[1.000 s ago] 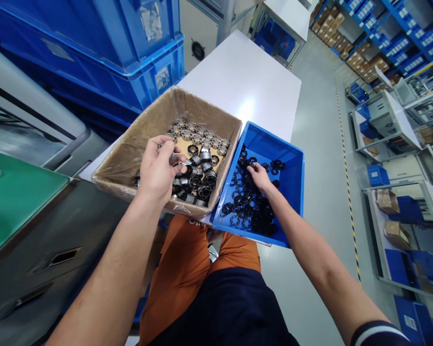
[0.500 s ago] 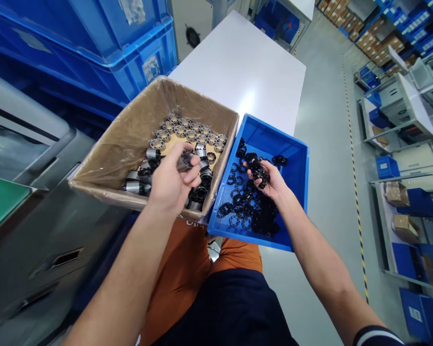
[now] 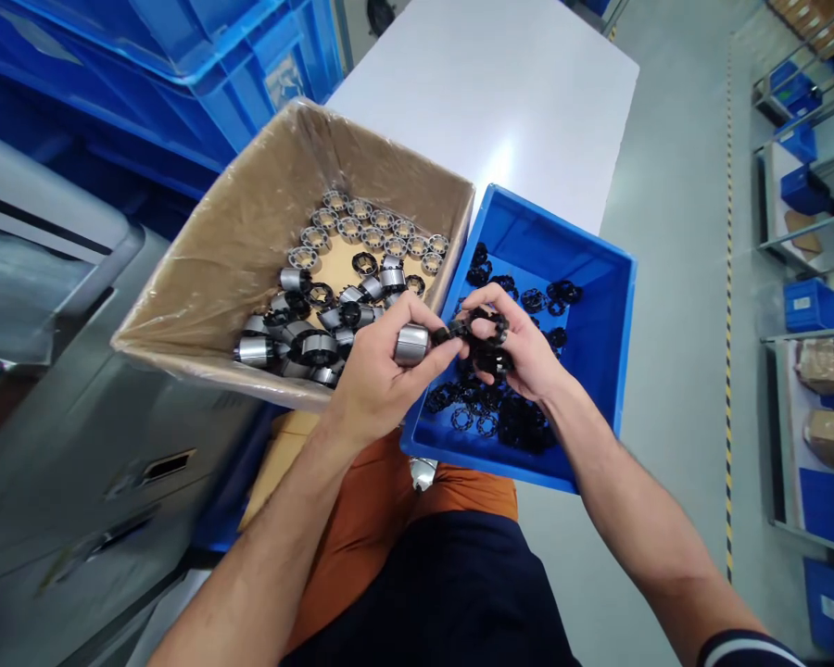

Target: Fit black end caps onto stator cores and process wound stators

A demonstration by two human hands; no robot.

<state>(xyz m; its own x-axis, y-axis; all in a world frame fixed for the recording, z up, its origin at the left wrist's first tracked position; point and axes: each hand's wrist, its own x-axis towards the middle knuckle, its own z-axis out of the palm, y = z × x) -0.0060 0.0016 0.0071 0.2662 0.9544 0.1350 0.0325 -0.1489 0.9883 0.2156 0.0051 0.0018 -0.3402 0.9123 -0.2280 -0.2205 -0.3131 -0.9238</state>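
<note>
Gripping a metal cylinder (image 3: 411,345) in the curled left hand (image 3: 379,371); cupping black rings (image 3: 492,335) in the half-closed right hand (image 3: 532,357) just beside. Apparently mating ring to cylinder; likely calls for aligning both next.

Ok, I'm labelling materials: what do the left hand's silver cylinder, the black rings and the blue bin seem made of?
Silver cylinder: likely metal, satin, by its grey sheen. Black rings: probably plastic, faintly glossy, by small highlights. Blue bin: apparently smooth plastic, by its even colour.
</note>
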